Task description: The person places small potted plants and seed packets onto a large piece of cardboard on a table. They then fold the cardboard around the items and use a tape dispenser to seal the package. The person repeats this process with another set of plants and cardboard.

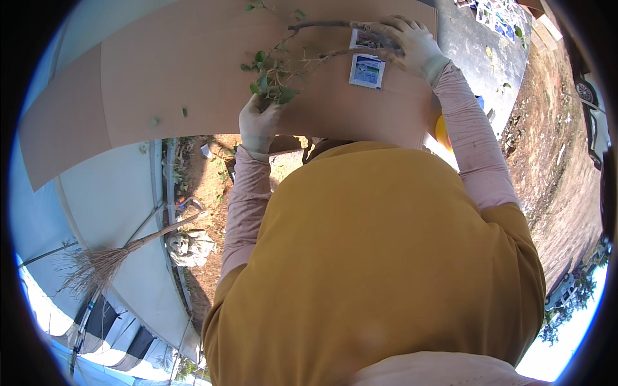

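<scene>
Over a sheet of brown cardboard [193, 72] my two gloved hands hold a leafy plant [270, 79] with woody stems. My right hand [410, 46] grips the thick, dark woody end [369, 50], near the cardboard's right part. Toward the lower middle, my left hand [259, 120] has its fingers closed around the green leafy shoots. A blue and white sachet [367, 71] lies below the stems. A second sachet [362, 41], partly covered by the stems, lies just above it. Both sachets bear writing.
Loose leaves [184, 112] lie on the cardboard. Beyond its right edge is a grey surface [463, 43] with a pile of sachets [502, 17]. A yellow round object [442, 132] is partly hidden by my right arm. A twig broom [130, 248] leans at the left near white sheeting [111, 198].
</scene>
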Demonstrator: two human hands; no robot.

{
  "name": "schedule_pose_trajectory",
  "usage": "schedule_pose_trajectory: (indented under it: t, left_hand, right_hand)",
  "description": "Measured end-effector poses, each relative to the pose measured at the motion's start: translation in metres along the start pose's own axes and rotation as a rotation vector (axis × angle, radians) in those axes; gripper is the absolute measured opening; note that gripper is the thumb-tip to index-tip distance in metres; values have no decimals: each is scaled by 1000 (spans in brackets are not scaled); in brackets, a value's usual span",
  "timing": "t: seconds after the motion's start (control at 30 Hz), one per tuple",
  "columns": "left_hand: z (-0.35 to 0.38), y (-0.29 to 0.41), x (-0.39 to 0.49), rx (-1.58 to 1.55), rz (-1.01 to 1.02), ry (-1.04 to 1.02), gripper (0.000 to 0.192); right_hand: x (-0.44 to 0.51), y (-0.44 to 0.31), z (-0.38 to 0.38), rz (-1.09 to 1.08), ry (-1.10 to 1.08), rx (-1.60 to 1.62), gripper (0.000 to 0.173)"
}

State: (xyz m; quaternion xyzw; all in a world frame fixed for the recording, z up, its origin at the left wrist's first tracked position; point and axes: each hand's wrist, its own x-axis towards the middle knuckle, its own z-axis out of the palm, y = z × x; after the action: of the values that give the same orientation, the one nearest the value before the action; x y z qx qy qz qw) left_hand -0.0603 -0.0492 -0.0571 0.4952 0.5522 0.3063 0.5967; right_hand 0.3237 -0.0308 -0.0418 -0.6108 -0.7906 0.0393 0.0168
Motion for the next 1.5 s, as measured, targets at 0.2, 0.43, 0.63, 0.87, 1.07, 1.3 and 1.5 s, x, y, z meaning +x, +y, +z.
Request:
schedule_pose_trajectory:
  t: [0.2, 0.43, 0.63, 0.87, 1.07, 1.3, 1.5]
  left_hand:
    - [-68, 6, 10, 1226, 501, 322, 49]
    - [-98, 21, 18, 740, 39, 588, 47]
    - [64, 148, 18, 619, 846, 137, 46]
    - [181, 94, 102, 1330, 633, -216, 103]
    - [165, 86, 126, 1325, 628, -478, 105]
    - [153, 75, 130, 1271, 680, -494, 92]
    - [151, 68, 134, 1289, 753, -485, 95]
  right_hand:
    - [-17, -8, -1, 65, 23, -68, 79]
    - [-1, -13, -10, 156, -109, -48, 84]
    - [-52, 1, -8, 394, 111, 157, 93]
    - [-78, -27, 1, 699, -1, 266, 78]
    - [-76, -40, 3, 760, -11, 335, 67]
    - [-76, -46, -8, 768, -55, 359, 69]
    - [-77, -60, 9, 805, 216, 240, 59]
